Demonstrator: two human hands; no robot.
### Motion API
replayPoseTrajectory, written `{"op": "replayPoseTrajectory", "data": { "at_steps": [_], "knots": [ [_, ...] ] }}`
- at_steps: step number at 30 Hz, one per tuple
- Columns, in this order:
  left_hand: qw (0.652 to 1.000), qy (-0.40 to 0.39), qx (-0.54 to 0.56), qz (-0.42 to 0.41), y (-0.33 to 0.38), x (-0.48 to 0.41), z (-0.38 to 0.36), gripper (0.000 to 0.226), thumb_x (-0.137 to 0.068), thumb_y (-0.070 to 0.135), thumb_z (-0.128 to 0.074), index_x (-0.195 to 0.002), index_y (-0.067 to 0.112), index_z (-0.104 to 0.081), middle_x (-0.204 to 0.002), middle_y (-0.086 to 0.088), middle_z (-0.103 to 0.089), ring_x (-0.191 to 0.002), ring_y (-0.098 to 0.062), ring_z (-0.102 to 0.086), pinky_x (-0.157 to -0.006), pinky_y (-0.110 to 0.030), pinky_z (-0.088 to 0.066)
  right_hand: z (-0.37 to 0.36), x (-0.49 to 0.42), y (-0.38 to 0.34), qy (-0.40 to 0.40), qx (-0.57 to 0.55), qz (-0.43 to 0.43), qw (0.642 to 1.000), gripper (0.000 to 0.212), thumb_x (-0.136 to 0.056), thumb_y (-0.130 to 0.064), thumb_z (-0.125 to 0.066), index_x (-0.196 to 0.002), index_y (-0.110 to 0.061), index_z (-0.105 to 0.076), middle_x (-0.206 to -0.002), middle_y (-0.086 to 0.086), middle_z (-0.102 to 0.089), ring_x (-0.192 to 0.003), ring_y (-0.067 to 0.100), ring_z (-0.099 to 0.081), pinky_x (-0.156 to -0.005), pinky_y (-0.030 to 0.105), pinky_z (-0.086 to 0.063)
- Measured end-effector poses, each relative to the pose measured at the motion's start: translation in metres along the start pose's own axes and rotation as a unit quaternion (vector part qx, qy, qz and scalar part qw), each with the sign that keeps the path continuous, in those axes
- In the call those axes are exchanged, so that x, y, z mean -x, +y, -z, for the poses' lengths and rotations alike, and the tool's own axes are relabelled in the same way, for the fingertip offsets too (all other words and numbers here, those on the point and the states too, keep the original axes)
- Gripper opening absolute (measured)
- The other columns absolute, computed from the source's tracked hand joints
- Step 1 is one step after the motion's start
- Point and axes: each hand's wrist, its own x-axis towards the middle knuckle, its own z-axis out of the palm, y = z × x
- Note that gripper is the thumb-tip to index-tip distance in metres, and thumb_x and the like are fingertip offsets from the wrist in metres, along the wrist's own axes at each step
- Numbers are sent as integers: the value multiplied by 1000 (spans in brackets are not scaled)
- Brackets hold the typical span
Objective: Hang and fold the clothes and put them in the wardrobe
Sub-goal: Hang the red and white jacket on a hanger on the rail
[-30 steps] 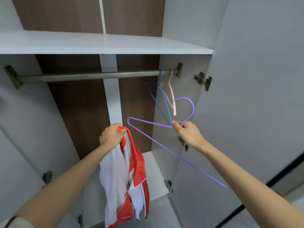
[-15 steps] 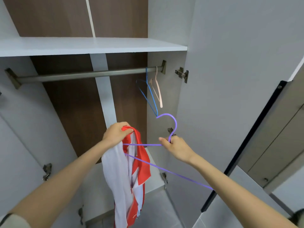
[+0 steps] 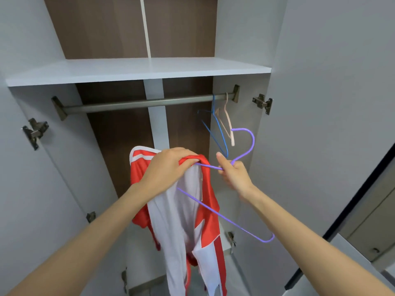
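A red and white garment (image 3: 181,221) hangs in front of the open wardrobe. My left hand (image 3: 166,167) grips its bunched top edge. My right hand (image 3: 232,175) holds a purple wire hanger (image 3: 235,224) at the base of its hook. One arm of the hanger runs into the cloth under my left hand; the other arm slants down to the right, in front of the garment. The metal rail (image 3: 139,103) crosses the wardrobe above both hands.
A blue hanger (image 3: 218,129) and a pale pink hanger (image 3: 228,122) hang at the rail's right end. A white shelf (image 3: 136,70) lies above the rail. The open doors (image 3: 320,124) stand on either side, with hinges (image 3: 262,102) on their inner edges.
My right hand brought the purple hanger left to the garment, and one arm of it went into the cloth at my left hand. The view tilted up and shifted.
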Motion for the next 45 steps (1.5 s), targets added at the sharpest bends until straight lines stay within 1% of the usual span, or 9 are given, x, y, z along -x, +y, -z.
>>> {"op": "replayPoseTrajectory", "data": {
  "at_steps": [10, 15, 19, 22, 26, 30, 39, 42, 45],
  "knots": [
    [974, 5, -208, -93, -4, 0, 30, 40, -95, 47, -34, -104, 29, -69, -108, 2, -59, -108, -18, -49, -100, -34, -24, -30, 5, -26, 63, -53, 88, 993, 66, -98, -44, -45, -38, -23, -29, -39, -10, -26, -39, 8, -24, -42, 11, -25],
    [946, -40, -311, -79, -8, -11, 41, 63, -91, 60, -9, -99, 24, -61, -86, 3, -66, -79, -22, -60, -71, -32, -40, -34, 2, -34, 54, -71, 90, 992, 56, -95, -41, -53, -47, -14, -49, -37, -8, -36, -37, 7, -32, -42, 13, -31],
    [965, 10, -262, 0, -21, -6, 38, 42, -94, 58, -35, -100, 29, -65, -90, 3, -70, -85, -22, -63, -62, -26, -30, -29, 1, -33, 128, -77, 143, 978, 23, -91, -29, -64, -75, -13, -57, -62, -14, -57, -55, -4, -48, -59, 8, -40],
    [976, 50, -198, 79, -35, 2, 40, 36, -93, 51, -45, -107, 26, -68, -98, 1, -71, -89, -22, -64, -66, -23, -34, -23, 21, -5, 214, -46, 215, 952, 41, -95, -30, -57, -63, -8, -44, -56, -4, -44, -53, 3, -39, -54, 14, -34],
    [977, 87, -124, 150, -43, 7, 45, 36, -93, 48, -48, -112, 24, -67, -106, 0, -70, -95, -21, -63, -73, -26, -43, -44, 48, 52, 47, 13, 150, 988, 47, -92, -45, -53, -56, -16, -49, -47, 0, -52, -46, 8, -47, -53, 22, -41],
    [980, 113, -96, 134, -34, 7, 53, 36, -91, 50, -51, -110, 26, -68, -103, 4, -70, -93, -17, -63, -73, -25, -44, -77, 35, 90, -78, 127, 14, 989, 19, -87, -33, -67, -94, -16, -64, -85, -6, -68, -79, 13, -63, -70, 21, -49],
    [984, 118, 67, 120, -32, 13, 87, 19, -89, 40, -59, -97, 29, -71, -91, 13, -70, -87, -1, -63, -74, -10, -44, -117, -4, 99, 87, 192, 54, 976, 55, -82, -21, -71, -128, -6, -45, -121, 8, -44, -110, 26, -40, -97, 27, -29],
    [978, 113, 126, 126, -39, 20, 94, 8, -90, 29, -61, -89, 29, -69, -81, 17, -67, -76, 9, -61, -66, -3, -41, -105, -15, 102, 21, 222, 73, 972, 22, -88, -15, -65, -109, -6, -65, -114, 10, -60, -111, 31, -48, -101, 38, -39],
    [970, 101, 169, 141, -44, 26, 91, 10, -90, 25, -61, -89, 24, -71, -77, 17, -67, -71, 9, -60, -64, -4, -42, -94, -12, 102, -81, 168, 80, 979, 22, -84, -12, -70, -105, -16, -62, -108, 2, -62, -105, 20, -57, -85, 9, -42]
  ]
}}
